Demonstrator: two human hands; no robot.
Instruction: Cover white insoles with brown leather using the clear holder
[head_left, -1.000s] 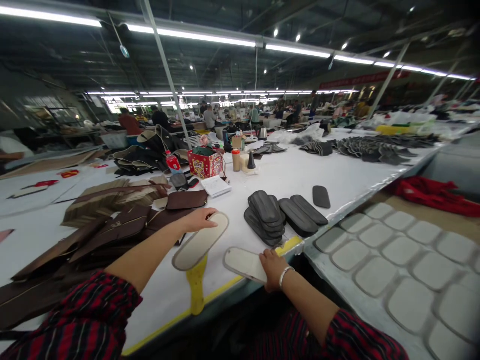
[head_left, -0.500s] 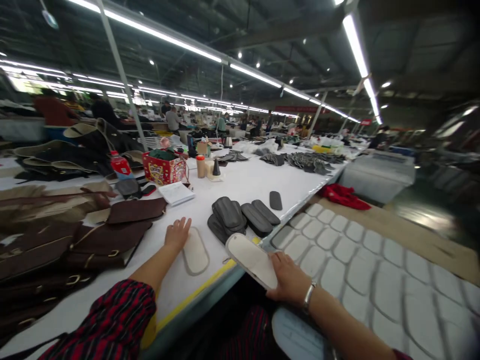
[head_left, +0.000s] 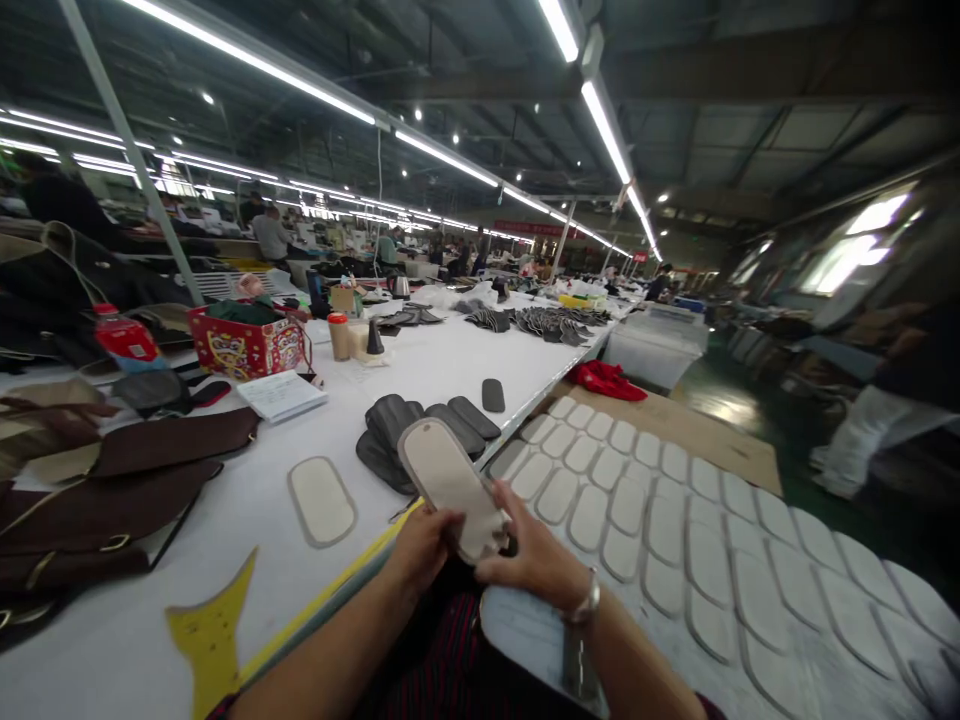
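Moved off the loose pad [head_left: 322, 502] to its left, the left hand [head_left: 414, 552] pinches the held pad [head_left: 444, 468]; the right hand [head_left: 545, 562], half-spread, should steady its edge.

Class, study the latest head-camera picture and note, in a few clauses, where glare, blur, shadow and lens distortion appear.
Head view: glare on the long white ceiling tube lights and bright side window; a shiny patch on the dark green floor; deep shadow under the white table's near edge; background workers soft; straight lines slanting, corners darkened.
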